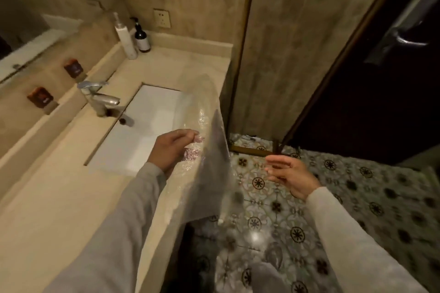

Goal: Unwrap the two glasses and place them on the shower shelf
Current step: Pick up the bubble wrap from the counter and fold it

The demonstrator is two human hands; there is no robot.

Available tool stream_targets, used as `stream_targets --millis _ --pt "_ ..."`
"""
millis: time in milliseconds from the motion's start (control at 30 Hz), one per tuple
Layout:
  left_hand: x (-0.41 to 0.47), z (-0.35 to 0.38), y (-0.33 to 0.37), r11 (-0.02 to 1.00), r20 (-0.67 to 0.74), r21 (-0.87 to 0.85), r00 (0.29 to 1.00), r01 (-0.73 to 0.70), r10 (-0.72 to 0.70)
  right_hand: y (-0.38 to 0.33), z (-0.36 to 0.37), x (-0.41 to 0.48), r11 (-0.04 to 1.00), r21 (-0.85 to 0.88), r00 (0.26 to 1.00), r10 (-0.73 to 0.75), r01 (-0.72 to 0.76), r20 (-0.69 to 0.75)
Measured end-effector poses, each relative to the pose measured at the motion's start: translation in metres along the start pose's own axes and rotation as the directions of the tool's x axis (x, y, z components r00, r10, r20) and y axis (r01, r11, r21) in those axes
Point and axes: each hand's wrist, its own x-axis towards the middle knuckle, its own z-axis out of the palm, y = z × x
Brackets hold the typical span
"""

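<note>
My left hand (172, 148) pinches a sheet of clear plastic wrap (209, 150) over the right edge of the sink counter. The wrap hangs blurred in front of the counter edge and the floor. A crumpled, glittering part of it lies under my fingers. My right hand (289, 176) hovers to the right over the tiled floor, fingers apart and holding nothing. Two brown glasses (73, 68) (40, 97) stand on the ledge behind the faucet at the left. I cannot tell whether a glass is inside the wrap.
A white sink basin (147, 131) with a chrome faucet (98, 98) is set into the beige counter (59, 185). A white pump bottle (125, 38) and a dark one (142, 37) stand at the back. A dark door (381, 78) is at the right, over patterned floor tiles (333, 197).
</note>
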Motion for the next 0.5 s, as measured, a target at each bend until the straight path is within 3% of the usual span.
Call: stream_targets --millis 167,300,433,500 --pt "0.026 0.114 0.000 0.996 0.176 0.086 0.984 -0.020 0.005 0.012 -0.070 -0.009 0.996 0.091 0.992 0.022 -0.011 -0.125" --pt "0.036 0.230 -0.007 0.993 0.413 0.111 0.906 0.046 -0.088 0.019 -0.137 -0.013 0.992 0.128 0.969 0.037 -0.005 -0.246" --pt "0.027 0.340 -0.015 0.952 0.623 0.009 0.743 0.307 -0.245 0.017 -0.200 -0.009 0.909 0.414 0.984 0.110 -0.043 -0.138" --pt "0.026 0.379 -0.017 0.934 0.643 -0.006 0.716 0.358 -0.271 0.015 -0.233 -0.007 0.851 0.526 0.995 0.051 0.003 -0.087"
